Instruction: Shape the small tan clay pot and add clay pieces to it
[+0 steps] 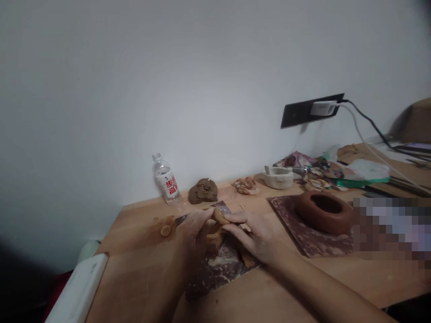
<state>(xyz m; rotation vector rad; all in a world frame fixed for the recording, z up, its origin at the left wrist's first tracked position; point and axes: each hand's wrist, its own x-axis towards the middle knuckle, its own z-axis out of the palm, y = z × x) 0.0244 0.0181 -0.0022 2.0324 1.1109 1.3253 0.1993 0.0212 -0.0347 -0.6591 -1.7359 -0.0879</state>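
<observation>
A small yellow-brown clay pot [214,237] stands on a dark, clay-smeared board [218,269] between my hands. My left hand [195,229] is curled round the pot's left side, its fingertips at the upper rim. A tan clay piece [221,217] rises over the rim, pinched between the thumb and fingers of my right hand [254,231]. My left fingertips touch or nearly touch that piece. The pot's lower part is partly hidden by my left hand.
Behind stand a water bottle [167,181], a brown clay lump [203,191], reddish scraps [246,185] and a whitish bowl [278,177]. To the right, a hollow red-brown clay form [323,211] rests on another board [289,215]. A small round piece [165,231] lies left.
</observation>
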